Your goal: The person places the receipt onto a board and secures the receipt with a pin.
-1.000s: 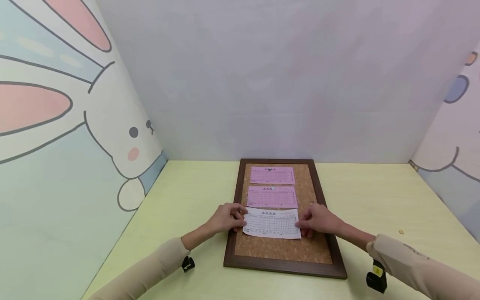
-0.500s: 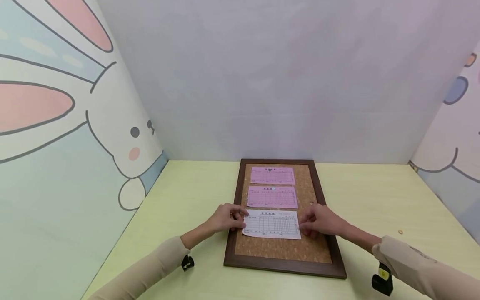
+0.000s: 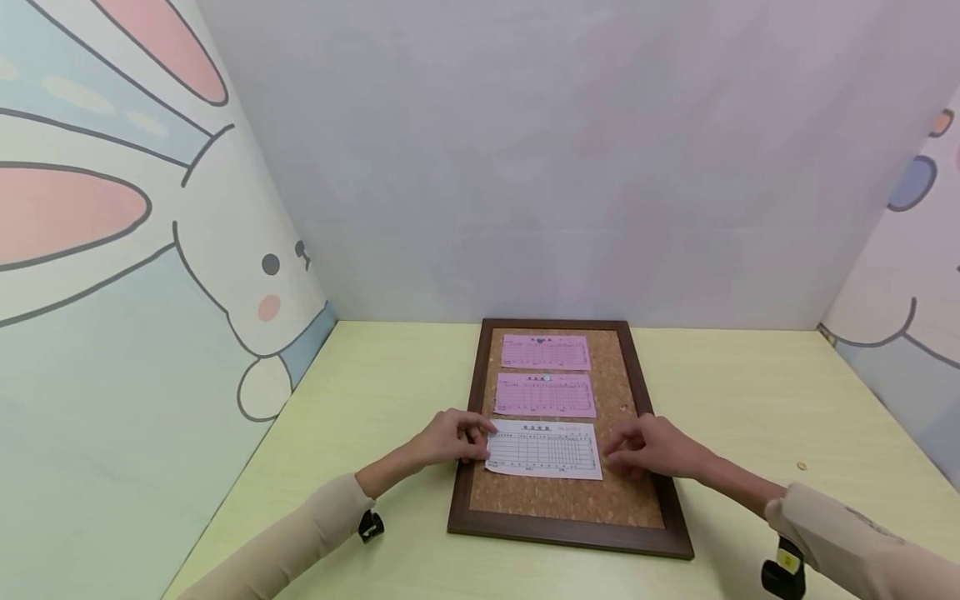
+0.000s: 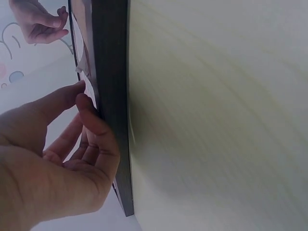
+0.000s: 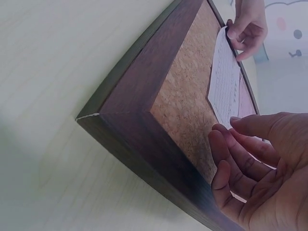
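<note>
A white printed form (image 3: 543, 450) lies on a wood-framed cork board (image 3: 566, 504), below two pink forms. My left hand (image 3: 453, 437) pinches the white form's left edge between thumb and fingers, over the board's left frame. In the right wrist view, that edge curls up slightly beneath the left hand (image 5: 248, 29). Just off the form's right edge hovers my right hand (image 3: 656, 447), its fingers loosely bent with nothing between them. The upper pink form (image 3: 546, 354) has a dark pin (image 3: 539, 341) at its top; the lower pink form (image 3: 546, 396) has a pale one (image 3: 547, 378).
A small clear pin (image 3: 623, 407) is on the cork right of the lower pink form. On the pale yellow table (image 3: 750, 400), a tiny gold-coloured piece (image 3: 802, 466) lies at the right. Grey wall (image 3: 555, 167) stands behind, with cartoon-painted walls at both sides.
My right hand has let go of the white form's right edge and drawn back a little to the right. The form now lies flatter. My left hand stays at its left edge.
</note>
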A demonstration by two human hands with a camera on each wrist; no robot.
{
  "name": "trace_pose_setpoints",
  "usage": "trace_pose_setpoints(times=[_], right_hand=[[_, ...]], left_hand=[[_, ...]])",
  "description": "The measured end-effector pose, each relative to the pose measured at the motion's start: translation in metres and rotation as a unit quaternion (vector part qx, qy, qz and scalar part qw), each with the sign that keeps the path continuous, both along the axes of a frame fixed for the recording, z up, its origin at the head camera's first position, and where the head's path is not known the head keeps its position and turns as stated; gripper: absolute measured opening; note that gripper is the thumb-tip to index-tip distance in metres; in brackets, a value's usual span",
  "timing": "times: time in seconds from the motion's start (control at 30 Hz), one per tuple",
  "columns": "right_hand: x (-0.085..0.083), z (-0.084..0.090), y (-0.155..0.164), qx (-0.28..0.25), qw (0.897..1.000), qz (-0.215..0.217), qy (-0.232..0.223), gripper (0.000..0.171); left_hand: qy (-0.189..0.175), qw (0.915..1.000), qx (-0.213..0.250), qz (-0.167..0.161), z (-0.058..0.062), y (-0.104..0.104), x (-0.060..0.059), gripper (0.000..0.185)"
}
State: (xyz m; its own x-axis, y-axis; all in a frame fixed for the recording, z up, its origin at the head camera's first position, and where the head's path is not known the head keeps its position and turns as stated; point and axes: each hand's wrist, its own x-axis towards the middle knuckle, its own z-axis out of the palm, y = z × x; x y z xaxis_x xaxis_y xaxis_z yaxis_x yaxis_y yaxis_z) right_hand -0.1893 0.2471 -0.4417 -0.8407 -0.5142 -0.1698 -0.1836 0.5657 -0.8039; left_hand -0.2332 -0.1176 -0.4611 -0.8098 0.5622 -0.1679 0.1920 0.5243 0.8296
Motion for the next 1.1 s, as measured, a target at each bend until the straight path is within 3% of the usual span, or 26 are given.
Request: trace_pose_setpoints(times=[0.47, 0.77, 1.1], right_hand=[[0.005, 0.003, 0.02, 0.017, 1.0, 0.004, -0.002, 0.019], [0.007, 0.01, 0.045, 0.058, 0.997, 0.004, 0.054, 0.026], [0.016, 0.005, 0.069, 0.107, 0.989, 0.008, 0.105, 0.027]], left_hand=[[-0.016, 0.9998, 0.0, 0.007, 0.001, -0.013, 0.003, 0.032], [-0.017, 0.9998, -0.002, -0.008, -0.001, -0.02, 0.001, 0.036], [-0.018, 0.9998, -0.01, -0.007, 0.001, -0.023, 0.002, 0.038]])
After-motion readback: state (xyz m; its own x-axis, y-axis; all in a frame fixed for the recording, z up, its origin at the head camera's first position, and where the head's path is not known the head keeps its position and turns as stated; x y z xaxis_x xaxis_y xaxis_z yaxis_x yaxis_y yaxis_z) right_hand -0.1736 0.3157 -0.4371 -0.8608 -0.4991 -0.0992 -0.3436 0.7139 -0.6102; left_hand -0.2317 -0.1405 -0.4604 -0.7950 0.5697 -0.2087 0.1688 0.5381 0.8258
